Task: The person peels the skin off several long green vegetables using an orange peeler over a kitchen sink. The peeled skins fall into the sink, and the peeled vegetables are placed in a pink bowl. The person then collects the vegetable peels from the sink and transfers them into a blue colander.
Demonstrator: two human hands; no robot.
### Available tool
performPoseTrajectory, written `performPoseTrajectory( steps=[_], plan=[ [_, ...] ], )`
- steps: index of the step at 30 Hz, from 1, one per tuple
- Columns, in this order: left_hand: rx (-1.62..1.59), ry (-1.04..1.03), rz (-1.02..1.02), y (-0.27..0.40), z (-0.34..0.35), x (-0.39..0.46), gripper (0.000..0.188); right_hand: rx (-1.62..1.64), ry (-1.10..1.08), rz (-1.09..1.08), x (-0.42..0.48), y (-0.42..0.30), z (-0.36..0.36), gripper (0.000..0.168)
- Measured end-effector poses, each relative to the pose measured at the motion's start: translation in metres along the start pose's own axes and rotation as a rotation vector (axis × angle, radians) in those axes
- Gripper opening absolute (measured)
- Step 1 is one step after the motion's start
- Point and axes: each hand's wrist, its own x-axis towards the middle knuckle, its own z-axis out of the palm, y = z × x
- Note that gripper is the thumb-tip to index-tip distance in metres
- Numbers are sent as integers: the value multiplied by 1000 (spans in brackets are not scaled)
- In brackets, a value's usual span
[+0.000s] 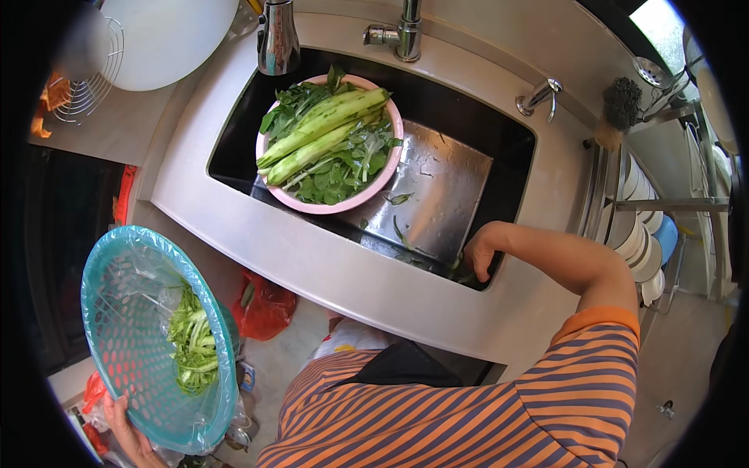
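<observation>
My left hand (130, 430) grips the rim of a teal perforated plastic basket (126, 327), tilted and lined with clear plastic film. Green vegetable peelings (195, 345) lie inside it. My right hand (483, 248) reaches down into the near right corner of the sink (450, 181), close to wet green scraps (404, 234). Its fingertips are partly hidden, so whether they pinch a scrap is unclear. At the sink's left stands a pink-rimmed basin (327, 207) holding peeled long green gourds (325, 131) and leafy greens (345, 175).
A pull-out faucet head (279, 38) overhangs the sink, with a chrome tap (406, 35) and a smaller dispenser (539, 96) behind. A dish rack (673, 203) with bowls stands right. A red plastic bag (266, 310) sits below the counter (327, 275). A wire rack (93, 88) is upper left.
</observation>
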Motion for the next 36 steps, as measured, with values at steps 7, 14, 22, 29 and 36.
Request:
performPoseTrajectory(
  steps=[7,14,22,29,36],
  plan=[
    [-39,-59,-77,4,4,1,37,-207,464,138,42,6,20,23],
    [-13,-66,-101,4,1,2,36,409,1256,272,115,51,-69,25],
    [-1,-43,-69,5,13,1,30,123,1041,-59,147,17,-25,30],
    [-33,-17,-85,-5,9,0,27,-42,318,-4,139,27,27,36],
    [-38,20,-85,-18,-4,8,19,-232,204,14,116,18,31,30]
  ],
)
